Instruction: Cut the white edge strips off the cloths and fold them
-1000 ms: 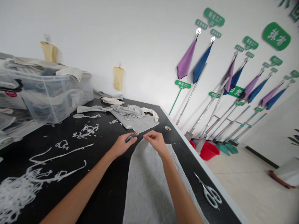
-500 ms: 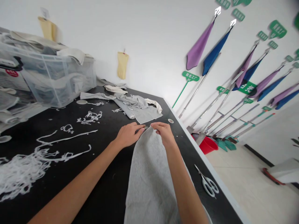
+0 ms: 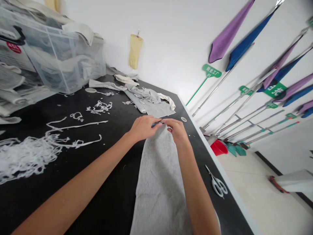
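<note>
A long grey cloth (image 3: pixel 158 176) lies lengthwise on the black table (image 3: pixel 102 153) in front of me. My left hand (image 3: pixel 143 127) is closed around a small dark-handled tool (image 3: pixel 156 123) whose tip points at the cloth's far end. My right hand (image 3: pixel 177 130) pinches that far edge of the cloth, right beside the tool's tip. The two hands nearly touch.
White-handled scissors (image 3: pixel 217 186) lie near the table's right edge. White trimmings (image 3: pixel 26 155) are heaped at the left. A pile of grey and cream cloths (image 3: pixel 146 101) lies farther back. Clear bins (image 3: pixel 56 55) stand at far left. A red bucket (image 3: pixel 218 147) sits on the floor.
My hands came together at the cloth's far end, the left bringing the tool up to the edge that the right pinches. The camera tilted down and closer.
</note>
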The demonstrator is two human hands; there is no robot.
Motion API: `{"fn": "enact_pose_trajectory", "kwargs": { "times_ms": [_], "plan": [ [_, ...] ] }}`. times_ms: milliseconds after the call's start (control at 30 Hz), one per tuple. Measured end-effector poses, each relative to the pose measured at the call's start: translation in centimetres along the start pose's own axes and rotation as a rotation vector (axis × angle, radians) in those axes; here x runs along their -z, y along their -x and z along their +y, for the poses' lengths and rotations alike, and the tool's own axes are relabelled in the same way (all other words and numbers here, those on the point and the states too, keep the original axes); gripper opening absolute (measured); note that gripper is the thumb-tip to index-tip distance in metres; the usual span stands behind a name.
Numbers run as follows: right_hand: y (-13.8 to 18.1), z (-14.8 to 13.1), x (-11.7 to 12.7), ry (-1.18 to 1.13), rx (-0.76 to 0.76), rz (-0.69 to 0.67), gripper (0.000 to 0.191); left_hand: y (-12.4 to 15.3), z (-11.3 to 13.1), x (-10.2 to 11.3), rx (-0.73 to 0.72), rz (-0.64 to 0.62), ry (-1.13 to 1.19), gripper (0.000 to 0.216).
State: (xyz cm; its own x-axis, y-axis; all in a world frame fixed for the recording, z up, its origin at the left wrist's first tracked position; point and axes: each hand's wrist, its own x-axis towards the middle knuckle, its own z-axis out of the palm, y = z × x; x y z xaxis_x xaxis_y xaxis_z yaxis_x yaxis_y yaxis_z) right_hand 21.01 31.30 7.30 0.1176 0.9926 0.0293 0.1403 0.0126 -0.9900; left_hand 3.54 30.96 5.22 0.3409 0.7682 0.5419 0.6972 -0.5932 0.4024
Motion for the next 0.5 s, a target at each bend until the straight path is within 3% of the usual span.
{"fn": "enact_pose_trajectory", "kwargs": {
  "times_ms": [500],
  "plan": [
    [-0.8, 0.6, 0.5, 0.044, 0.04, 0.053, 0.012, -0.7, -0.2, -1.4, 0.005, 0.042, 0.1, 0.028]
  ]
}}
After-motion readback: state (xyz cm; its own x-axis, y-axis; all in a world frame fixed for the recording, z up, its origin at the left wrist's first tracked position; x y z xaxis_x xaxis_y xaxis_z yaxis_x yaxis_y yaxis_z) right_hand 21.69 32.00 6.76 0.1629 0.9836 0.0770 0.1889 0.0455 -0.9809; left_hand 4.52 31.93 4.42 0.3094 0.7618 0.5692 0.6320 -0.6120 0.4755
